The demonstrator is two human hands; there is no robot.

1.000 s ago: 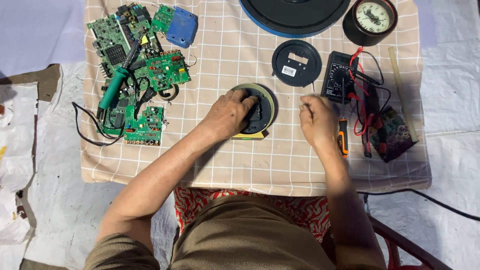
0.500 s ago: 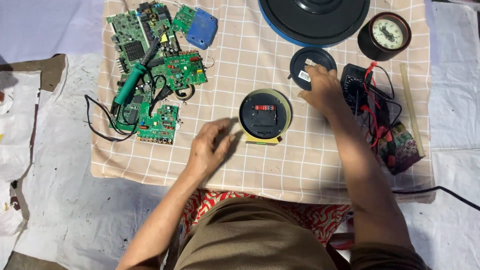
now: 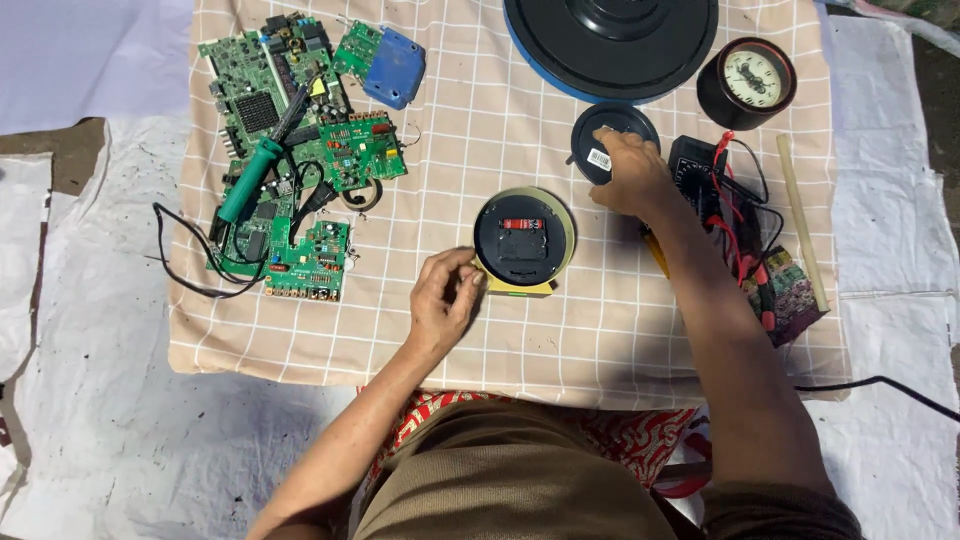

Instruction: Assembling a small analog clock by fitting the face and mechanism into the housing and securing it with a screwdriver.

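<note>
Moved closer: left hand [image 3: 443, 300], fingers curled, touching round yellow-rimmed black clock back [image 3: 524, 239]; right hand [image 3: 630, 175] covering small round black plastic cover [image 3: 603, 135], grip hidden.

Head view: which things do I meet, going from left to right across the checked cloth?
Green circuit boards → left hand → round clock lying face down → right hand on a small black round cover → black multimeter with red leads → pale stick.

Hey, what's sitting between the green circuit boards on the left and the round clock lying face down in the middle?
In the head view, nothing: between the circuit boards and the face-down clock lies only bare checked cloth. The left hand rests lower, touching the clock's edge.
</note>
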